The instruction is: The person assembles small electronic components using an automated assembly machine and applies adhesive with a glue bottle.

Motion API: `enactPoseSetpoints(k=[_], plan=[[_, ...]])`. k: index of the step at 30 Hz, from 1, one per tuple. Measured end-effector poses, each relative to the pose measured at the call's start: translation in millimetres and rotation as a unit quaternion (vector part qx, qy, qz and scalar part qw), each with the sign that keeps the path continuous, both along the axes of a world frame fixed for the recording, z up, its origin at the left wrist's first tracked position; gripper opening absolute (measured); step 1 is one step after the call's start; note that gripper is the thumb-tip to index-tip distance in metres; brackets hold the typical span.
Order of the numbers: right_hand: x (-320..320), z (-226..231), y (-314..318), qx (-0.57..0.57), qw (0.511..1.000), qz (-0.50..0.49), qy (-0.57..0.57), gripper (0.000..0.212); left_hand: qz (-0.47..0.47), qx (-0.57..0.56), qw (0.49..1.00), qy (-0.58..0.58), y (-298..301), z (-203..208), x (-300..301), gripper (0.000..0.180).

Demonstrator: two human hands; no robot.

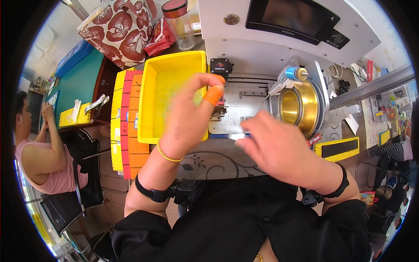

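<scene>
My left hand (185, 109) is raised over the right side of a yellow plastic bin (147, 94). Orange finger covers sit on its thumb and index finger, which curl together in a pinch. Whatever is between those tips, if anything, is too small to make out. Low over the front of the machine's metal bed (238, 105), my right hand (279, 146) is smeared by motion. By its thumb and index finger lies a blurred slim blue and silvery piece (227, 136); whether the fingers hold it is unclear. A small metal fixture (219, 111) stands just beyond the left fingertips.
A brass-coloured ring spool (310, 109) and a blue spool (293, 73) are mounted on the machine's right. Behind the bed stands its white housing with a dark screen (290, 15). A glass jar (183, 30) is at the back left. Another person (48, 153) sits at the far left.
</scene>
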State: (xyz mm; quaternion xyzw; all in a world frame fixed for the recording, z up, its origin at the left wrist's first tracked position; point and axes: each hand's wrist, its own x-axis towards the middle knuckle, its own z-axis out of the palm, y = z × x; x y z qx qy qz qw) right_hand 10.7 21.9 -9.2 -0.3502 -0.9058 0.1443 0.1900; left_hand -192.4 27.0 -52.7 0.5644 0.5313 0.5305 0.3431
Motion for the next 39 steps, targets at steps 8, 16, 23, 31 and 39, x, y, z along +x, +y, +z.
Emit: enactPoseSetpoints(k=[8, 16, 23, 31, 39], plan=[[4.1, -64.4, 4.0, -0.014, 0.993, 0.108, -0.037, 0.027, 0.161, 0.036, 0.966, 0.201, -12.4, -18.6, -60.9, 0.015], [-17.4, -15.8, 31.2, 0.142, 0.981, 0.006, 0.131, 0.023, 0.164, 0.037, 0.939, 0.298, -25.5, -15.2, -65.3, 0.025], [-22.2, -21.6, 34.4, 0.124, 0.985, 0.019, 0.122, 0.016, 0.095, 0.042, 0.973, 0.205, -29.9, -29.0, -36.8, 0.020], [-22.7, -20.1, 34.4, 0.126, 0.986, -0.001, 0.113, 0.016, 0.093, 0.057, 0.975, 0.196, -25.8, -37.0, -21.4, 0.018], [-23.8, -28.4, 35.7, 0.123, 0.980, 0.007, 0.157, 0.013, 0.074, 0.037, 0.985, 0.149, -25.1, -45.1, -22.4, 0.019]])
